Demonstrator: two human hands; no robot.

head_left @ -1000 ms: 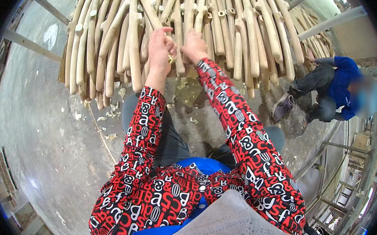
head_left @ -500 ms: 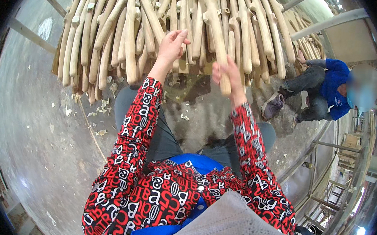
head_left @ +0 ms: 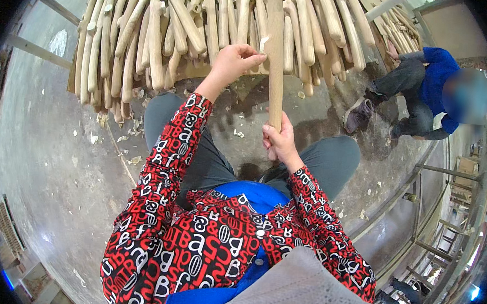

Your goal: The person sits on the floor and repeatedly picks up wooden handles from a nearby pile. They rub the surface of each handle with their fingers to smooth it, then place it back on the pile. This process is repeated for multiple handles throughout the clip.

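Note:
A long, pale wooden stick stands out from the pile toward me, its lower end gripped by my right hand. Beside its left edge is my left hand, thumb and fingers pinched together. Whether anything is between those fingertips, I cannot make out. A small white patch or scrap shows on the stick's left side, just above the fingertips. Behind both hands lies a wide heap of similar rounded wooden sticks, several with knobby stubs.
A person in a blue shirt sits at the right, one shoe near the heap. Pale shavings litter the concrete floor. Metal rails run along the right, and another bar stands at the left.
My right hand has come nearer to me, drawing the stick out from over the heap. My left hand has shifted right to the stick's side, its fingers now pinched.

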